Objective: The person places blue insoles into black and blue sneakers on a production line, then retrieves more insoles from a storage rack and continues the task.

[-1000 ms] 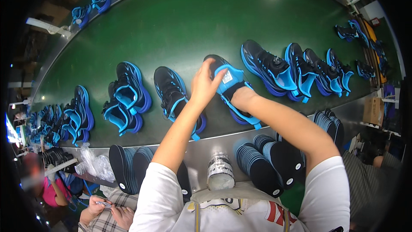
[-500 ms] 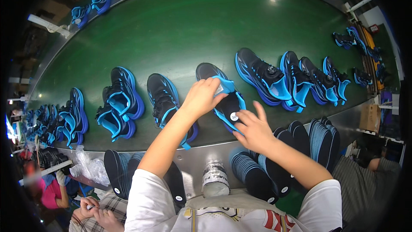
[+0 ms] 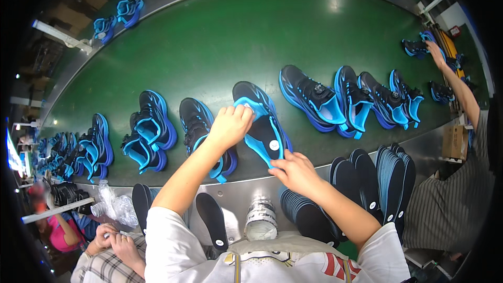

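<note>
A black and blue sneaker lies on the green belt in front of me, toe pointing away. Its opening shows a black insole with a round white sticker at the heel end. The fingers of my left hand are closed on the sneaker's light-blue tongue. At the heel, my right hand pinches the blue rim between thumb and fingers. Just left of my left hand stands another sneaker, partly hidden by my forearm.
More sneakers line the belt on both sides. Stacks of insoles and a tape-wrapped cylinder stand along the near metal edge. Clear plastic lies at left. A co-worker's arm reaches over sneakers at far right; another person's hands are lower left.
My right hand has moved from over the insole back to the heel rim, uncovering the sticker. My left hand stays at the tongue. A co-worker's arm has come in at the right.
</note>
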A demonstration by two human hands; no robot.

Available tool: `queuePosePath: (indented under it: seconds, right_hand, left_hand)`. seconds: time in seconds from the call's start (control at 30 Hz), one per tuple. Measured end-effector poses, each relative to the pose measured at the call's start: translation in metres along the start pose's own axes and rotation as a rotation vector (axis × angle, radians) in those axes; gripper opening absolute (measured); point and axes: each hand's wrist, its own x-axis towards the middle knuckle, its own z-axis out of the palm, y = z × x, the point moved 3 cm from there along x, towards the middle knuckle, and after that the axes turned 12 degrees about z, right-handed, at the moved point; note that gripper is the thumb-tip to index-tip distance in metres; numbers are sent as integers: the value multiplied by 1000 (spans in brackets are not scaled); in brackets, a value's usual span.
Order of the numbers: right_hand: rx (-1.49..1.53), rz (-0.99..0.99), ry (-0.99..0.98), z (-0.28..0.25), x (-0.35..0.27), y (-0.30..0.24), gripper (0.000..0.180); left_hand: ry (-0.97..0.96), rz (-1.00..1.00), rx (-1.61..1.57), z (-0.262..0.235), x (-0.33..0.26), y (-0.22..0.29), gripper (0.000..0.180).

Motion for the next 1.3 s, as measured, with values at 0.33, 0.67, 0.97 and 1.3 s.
queuePosePath:
  seconds: [0.33,0.67,0.97,1.3]
  right_hand:
    - [225,-99,299,-20,-61,0,33]
    - [-171,111,379,23,-233,65,32]
    - [-285,297,368,28,-248,76,42]
    - [545,284,112,-90,-230,86,46]
  left_hand:
    - [279,-730,-1032,-13,17,-40,17]
    - [1167,-961,-1975,-59,-33,-25,21]
    - [373,-820,-1318,0,114,101,70]
    - [318,-520,-776,66,138,68,42]
